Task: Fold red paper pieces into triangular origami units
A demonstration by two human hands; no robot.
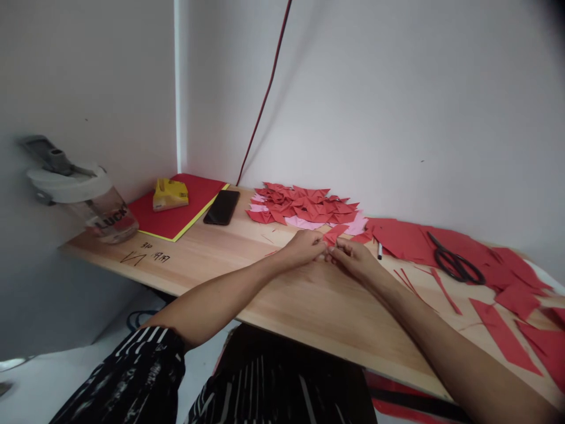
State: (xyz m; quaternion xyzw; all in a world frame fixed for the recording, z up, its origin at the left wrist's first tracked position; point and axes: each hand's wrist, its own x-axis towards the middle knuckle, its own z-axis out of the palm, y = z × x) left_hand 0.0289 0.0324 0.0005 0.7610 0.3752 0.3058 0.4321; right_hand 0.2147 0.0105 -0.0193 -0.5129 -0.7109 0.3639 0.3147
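A small piece of red paper (334,235) is between my two hands above the wooden table, its upper part showing past my fingers. My left hand (306,246) pinches it from the left, fingers curled. From the right, my right hand (353,257) pinches its lower edge, and the fingertips of both hands nearly meet. My fingers hide the lower part of the paper. Just beyond my hands lies a pile of folded red and pink paper pieces (304,203). A marker (379,251) rests right of my right hand.
Red paper sheets (401,241), black scissors (459,265) and cut strips (503,335) cover the table's right side. Leftward are a phone (222,207), a red folder (194,191) with a yellow packet (170,194), and a bottle (99,203). A cable (270,88) hangs along the wall.
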